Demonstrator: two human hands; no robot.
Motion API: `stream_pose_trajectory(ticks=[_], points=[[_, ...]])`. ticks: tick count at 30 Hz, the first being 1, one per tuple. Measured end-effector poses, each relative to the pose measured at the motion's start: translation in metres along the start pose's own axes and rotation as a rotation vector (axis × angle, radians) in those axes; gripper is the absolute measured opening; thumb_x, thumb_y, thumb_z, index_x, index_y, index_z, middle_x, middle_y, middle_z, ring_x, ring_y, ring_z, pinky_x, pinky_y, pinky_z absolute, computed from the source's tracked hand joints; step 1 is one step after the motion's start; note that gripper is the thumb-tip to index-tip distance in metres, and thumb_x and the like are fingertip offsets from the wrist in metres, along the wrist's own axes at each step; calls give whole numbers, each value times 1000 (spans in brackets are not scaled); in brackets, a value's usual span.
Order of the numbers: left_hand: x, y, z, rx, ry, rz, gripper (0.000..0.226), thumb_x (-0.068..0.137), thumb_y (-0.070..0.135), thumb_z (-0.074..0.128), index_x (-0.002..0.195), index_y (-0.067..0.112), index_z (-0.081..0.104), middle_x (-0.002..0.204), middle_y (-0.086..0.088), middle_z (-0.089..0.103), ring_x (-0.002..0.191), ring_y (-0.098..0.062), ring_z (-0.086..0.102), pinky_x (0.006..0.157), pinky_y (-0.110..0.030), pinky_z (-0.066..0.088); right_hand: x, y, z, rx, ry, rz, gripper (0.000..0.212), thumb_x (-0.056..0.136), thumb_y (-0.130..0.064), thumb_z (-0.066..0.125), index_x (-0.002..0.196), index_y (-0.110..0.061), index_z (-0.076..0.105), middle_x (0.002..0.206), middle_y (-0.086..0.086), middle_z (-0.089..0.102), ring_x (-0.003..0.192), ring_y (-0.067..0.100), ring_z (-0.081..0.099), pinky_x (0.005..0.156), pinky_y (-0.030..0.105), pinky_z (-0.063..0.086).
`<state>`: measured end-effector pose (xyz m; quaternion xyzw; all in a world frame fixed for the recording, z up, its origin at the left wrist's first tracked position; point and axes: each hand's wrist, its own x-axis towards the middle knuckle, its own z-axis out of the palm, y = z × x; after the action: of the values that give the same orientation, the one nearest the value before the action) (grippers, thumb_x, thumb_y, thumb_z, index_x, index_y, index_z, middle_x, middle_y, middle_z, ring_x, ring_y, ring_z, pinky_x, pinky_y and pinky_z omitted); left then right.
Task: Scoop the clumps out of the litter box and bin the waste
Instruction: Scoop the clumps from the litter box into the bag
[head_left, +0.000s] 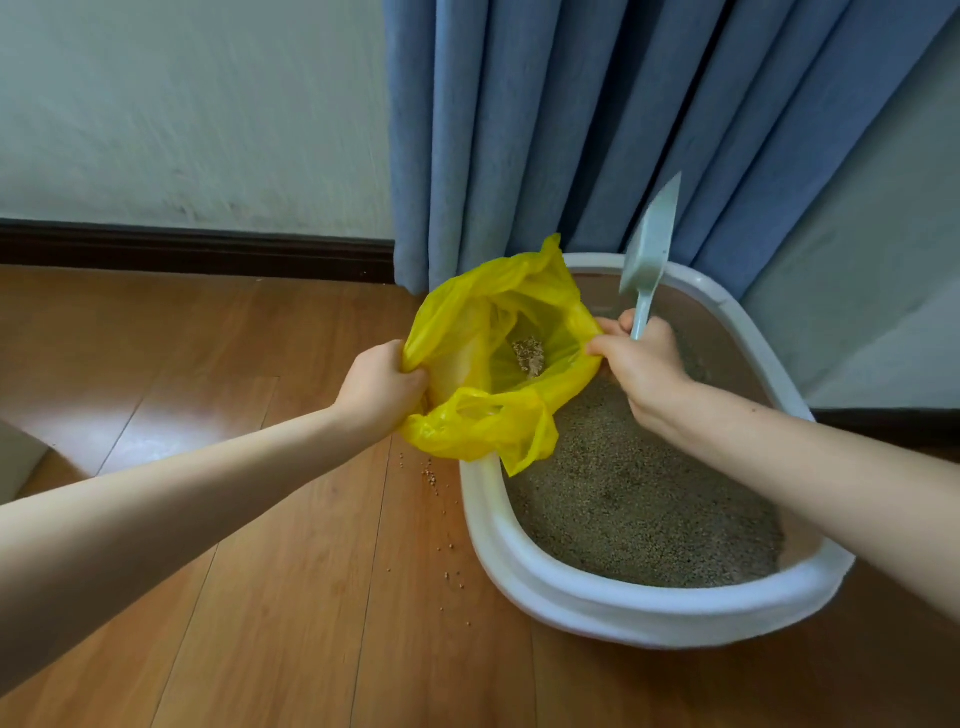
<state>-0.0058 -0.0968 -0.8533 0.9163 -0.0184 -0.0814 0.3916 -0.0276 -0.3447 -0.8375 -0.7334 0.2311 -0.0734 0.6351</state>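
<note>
My left hand (382, 382) gripping left edge of yellow bag (488, 358), fingers curled tight into plastic. My right hand (636, 364) pinching bag's right edge while also clutching scoop (652, 249) handle, scoop blade pointing up. Bag mouth hanging open over near-left rim of litter box (519, 566); clump (529, 356) lying inside bag. Grey litter (639, 499) filling box. Stray granules (434, 478) scattering wooden floor (270, 597) beside box. Blue curtain (545, 119) hanging behind.

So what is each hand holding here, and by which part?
The left hand grips the yellow bag by its left rim. The right hand pinches the bag's right rim and also holds the scoop by its handle, blade pointing up.
</note>
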Motion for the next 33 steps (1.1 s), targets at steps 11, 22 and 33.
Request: stream_pose_trajectory(ticks=[11, 22, 33], points=[[-8, 15, -4, -5, 39, 64, 15, 86, 8, 52, 97, 1, 59, 88, -17, 63, 81, -34, 61, 71, -50, 54, -21, -16, -17, 15, -75, -86, 44, 76, 18, 51, 69, -18, 27, 107, 16, 68, 98, 32, 63, 68, 37, 52], [-14, 6, -13, -45, 180, 13, 3, 86, 3, 47, 89, 2, 45, 78, -5, 48, 67, -19, 44, 51, -26, 37, -35, -16, -11, 93, -158, -51, 45, 78, 23, 47, 71, -18, 29, 97, 14, 68, 94, 33, 66, 78, 44, 56], [-7, 7, -15, 19, -72, -155, 19, 84, 12, 56, 102, 8, 63, 95, -15, 66, 86, -30, 64, 75, -44, 55, -41, -7, -6, 72, -207, 118, 41, 81, 18, 53, 74, -16, 32, 113, 22, 63, 103, 35, 64, 81, 48, 57]])
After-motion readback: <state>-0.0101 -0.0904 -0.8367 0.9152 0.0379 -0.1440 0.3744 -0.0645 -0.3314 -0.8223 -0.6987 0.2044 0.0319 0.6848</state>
